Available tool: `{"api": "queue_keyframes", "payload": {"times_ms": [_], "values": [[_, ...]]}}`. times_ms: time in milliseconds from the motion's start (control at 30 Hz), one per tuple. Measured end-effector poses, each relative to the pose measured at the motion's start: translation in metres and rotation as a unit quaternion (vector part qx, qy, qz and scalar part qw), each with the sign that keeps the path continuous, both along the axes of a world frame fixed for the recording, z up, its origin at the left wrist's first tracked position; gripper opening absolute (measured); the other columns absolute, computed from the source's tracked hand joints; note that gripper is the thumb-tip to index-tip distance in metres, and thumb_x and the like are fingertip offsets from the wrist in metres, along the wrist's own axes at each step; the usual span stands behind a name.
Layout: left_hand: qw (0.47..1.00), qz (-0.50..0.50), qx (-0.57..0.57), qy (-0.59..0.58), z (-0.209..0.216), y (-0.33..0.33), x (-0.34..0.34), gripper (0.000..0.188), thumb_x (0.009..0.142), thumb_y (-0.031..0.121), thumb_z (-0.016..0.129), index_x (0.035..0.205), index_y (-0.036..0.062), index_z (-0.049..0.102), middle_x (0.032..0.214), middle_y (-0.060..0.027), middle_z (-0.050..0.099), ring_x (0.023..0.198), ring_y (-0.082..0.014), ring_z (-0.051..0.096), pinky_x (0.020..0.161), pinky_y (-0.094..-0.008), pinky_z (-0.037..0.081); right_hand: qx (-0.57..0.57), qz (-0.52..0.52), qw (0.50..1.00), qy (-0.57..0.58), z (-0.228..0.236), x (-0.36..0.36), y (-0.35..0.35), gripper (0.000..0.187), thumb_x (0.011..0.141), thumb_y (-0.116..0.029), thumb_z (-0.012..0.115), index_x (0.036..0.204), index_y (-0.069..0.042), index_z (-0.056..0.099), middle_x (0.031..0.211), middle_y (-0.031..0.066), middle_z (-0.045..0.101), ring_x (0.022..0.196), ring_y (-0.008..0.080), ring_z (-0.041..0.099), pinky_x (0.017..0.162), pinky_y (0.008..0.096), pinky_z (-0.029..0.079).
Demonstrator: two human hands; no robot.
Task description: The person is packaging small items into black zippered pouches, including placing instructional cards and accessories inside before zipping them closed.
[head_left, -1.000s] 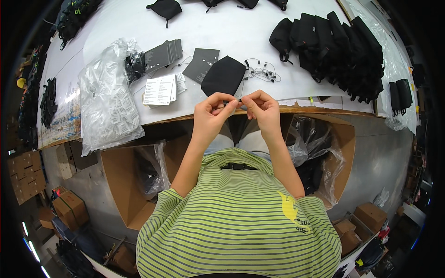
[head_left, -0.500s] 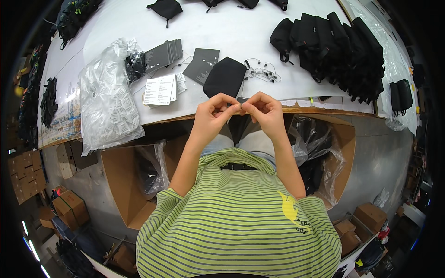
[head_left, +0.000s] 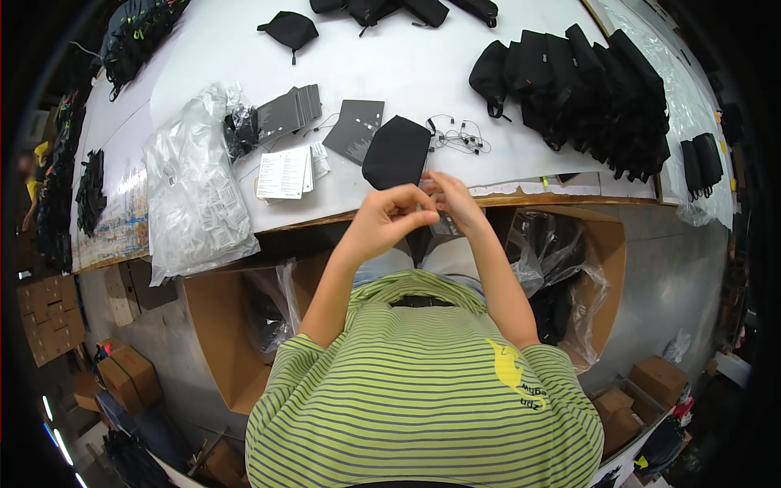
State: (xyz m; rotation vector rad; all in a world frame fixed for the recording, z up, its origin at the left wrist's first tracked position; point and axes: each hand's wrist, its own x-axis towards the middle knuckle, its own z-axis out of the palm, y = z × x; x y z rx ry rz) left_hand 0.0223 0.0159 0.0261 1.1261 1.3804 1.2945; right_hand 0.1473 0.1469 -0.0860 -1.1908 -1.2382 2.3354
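My left hand (head_left: pixel 390 218) is closed in a pinch just in front of the table edge. What its thumb and fingertips hold, if anything, is too small to make out. Right beside it, my right hand (head_left: pixel 454 202) has its fingers bent together by the lower corner of a black fabric pouch (head_left: pixel 397 153); its grip is partly hidden. The pouch lies flat near the edge, overlapping a dark grey printed card (head_left: pixel 355 122). Thin black cords with small tabs (head_left: pixel 462 138) lie loosely to the pouch's right.
Left of the pouch are a stack of dark cards (head_left: pixel 291 112), white printed leaflets (head_left: pixel 285 173) and a clear plastic bag of small white packets (head_left: pixel 199 187). A heap of black pouches (head_left: pixel 582 102) fills the right. Plastic-lined cardboard boxes (head_left: pixel 224 342) stand below the table.
My hands have turned and shifted from meeting fingertip to fingertip; the right now reaches slightly farther forward, the left sits lower. The whole view has shifted a little.
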Motion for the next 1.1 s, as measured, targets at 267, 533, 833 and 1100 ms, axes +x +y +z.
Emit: {"api": "queue_keyframes", "payload": {"times_ms": [267, 533, 833, 1100], "values": [[0.983, 0.078, 0.124, 0.114, 0.001, 0.004, -0.005, 0.015, 0.081, -0.001, 0.061, 0.094, 0.0058, 0.062, 0.096, -0.0055, 0.058, 0.081, -0.0126, 0.052, 0.069, -0.0233, 0.039, 0.153, 0.075, 0.985, 0.023, 0.029, -0.007, 0.013, 0.023, 0.087, -0.019, 0.057, 0.099, 0.000, 0.061, 0.068, 0.0056, 0.062, 0.056, 0.0114, 0.058, 0.047, 0.0238, 0.045], [0.800, 0.060, 0.145, 0.579, -0.004, -0.001, -0.023, 0.025, 0.070, 0.008, 0.067, 0.094, 0.0144, 0.062, 0.111, 0.0010, 0.056, 0.109, -0.0218, 0.046, 0.092, -0.0383, 0.031, 0.553, 0.269, 0.785, -0.081, 0.147, 0.009, 0.010, 0.016, 0.080, -0.013, 0.060, 0.090, -0.001, 0.057, 0.065, 0.0138, 0.055, 0.055, 0.0260, 0.051, 0.055, 0.0332, 0.042], [0.817, 0.021, 0.230, 0.529, 0.009, -0.001, -0.020, 0.026, 0.063, 0.005, 0.071, 0.085, 0.0091, 0.058, 0.103, -0.0023, 0.059, 0.103, -0.0230, 0.053, 0.086, -0.0355, 0.042, 0.601, 0.210, 0.766, -0.089, 0.170, 0.023, -0.004, 0.013, 0.079, -0.013, 0.061, 0.087, -0.002, 0.057, 0.064, 0.0142, 0.054, 0.056, 0.0291, 0.052, 0.054, 0.0342, 0.041], [0.851, -0.007, 0.223, 0.475, 0.007, -0.003, -0.018, 0.028, 0.061, 0.008, 0.073, 0.084, 0.0081, 0.059, 0.089, -0.0031, 0.060, 0.086, -0.0214, 0.057, 0.081, -0.0348, 0.043, 0.604, 0.229, 0.760, -0.073, 0.169, 0.026, -0.011, 0.013, 0.079, -0.012, 0.061, 0.087, -0.003, 0.058, 0.067, 0.0139, 0.056, 0.059, 0.0301, 0.054, 0.055, 0.0351, 0.042]]}}
